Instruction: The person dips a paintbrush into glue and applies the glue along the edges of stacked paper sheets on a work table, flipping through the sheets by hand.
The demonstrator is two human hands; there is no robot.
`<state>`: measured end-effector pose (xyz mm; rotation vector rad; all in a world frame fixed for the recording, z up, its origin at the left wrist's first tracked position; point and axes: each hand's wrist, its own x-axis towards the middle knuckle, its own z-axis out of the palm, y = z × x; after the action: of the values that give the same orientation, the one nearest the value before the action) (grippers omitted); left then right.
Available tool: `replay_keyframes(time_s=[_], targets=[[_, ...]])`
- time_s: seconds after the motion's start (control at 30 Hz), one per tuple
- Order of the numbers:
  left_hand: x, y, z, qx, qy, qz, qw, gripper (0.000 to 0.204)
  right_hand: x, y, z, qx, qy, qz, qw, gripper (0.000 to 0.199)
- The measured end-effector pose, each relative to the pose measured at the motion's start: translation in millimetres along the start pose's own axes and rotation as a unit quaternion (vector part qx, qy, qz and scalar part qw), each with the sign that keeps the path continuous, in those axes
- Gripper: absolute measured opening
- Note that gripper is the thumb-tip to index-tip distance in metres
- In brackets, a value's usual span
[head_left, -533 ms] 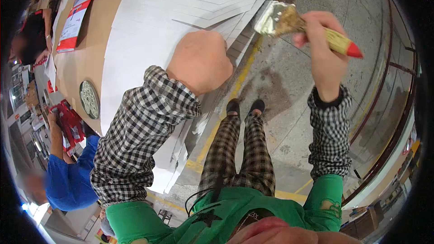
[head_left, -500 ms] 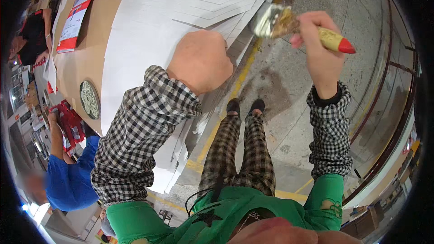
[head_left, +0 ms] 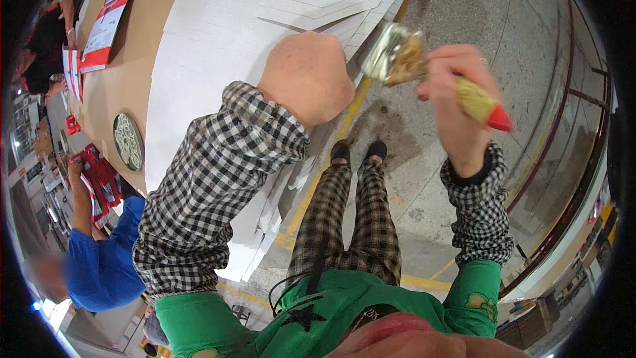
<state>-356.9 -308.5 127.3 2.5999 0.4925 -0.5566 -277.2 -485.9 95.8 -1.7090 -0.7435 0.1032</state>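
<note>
Two hands at a big stack of white sheets, one gripping a paintbrush.

Largest is the stack of white sheets (head_left: 218, 26), filling the ten-to-twelve o'clock area on a brown table (head_left: 126, 59). At centre the left hand (head_left: 306, 78) rests on the stack's near edge, clenched into a fist, holding nothing visible. At two o'clock the right hand (head_left: 457, 103) grasps a paintbrush (head_left: 424, 69) by its yellow, red-tipped handle, bristles pointing toward the sheets, above the floor.

Shiny metal-ferruled brush (head_left: 424, 69), matt paper sheets (head_left: 265, 0)
</note>
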Motion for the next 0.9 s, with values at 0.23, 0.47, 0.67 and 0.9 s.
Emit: replay_keyframes(time_s=[0.23, 0.47, 0.67, 0.9], targets=[[7.2, 6.2, -2.5, 0.020, -0.032, -0.021, 0.999, 0.021, 2.3, -11.0, -2.5, 0.095, 0.005, 0.114, 0.989, 0.005], [14.4, 9.2, 3.3, 0.016, -0.024, -0.017, 0.999, 0.021, 4.1, -7.6, -9.4, 0.120, 0.029, 0.151, 0.981, 0.004], [23.1, 6.5, 5.2, 0.015, -0.015, -0.012, 1.000, 0.021, -9.2, 9.2, -10.3, -0.016, -0.078, 0.023, 0.997, 0.003], [35.9, 6.4, 3.0, 0.021, -0.019, -0.014, 1.000, 0.023, -14.6, 10.6, -1.2, -0.002, -0.069, 0.023, 0.997, 0.005]])
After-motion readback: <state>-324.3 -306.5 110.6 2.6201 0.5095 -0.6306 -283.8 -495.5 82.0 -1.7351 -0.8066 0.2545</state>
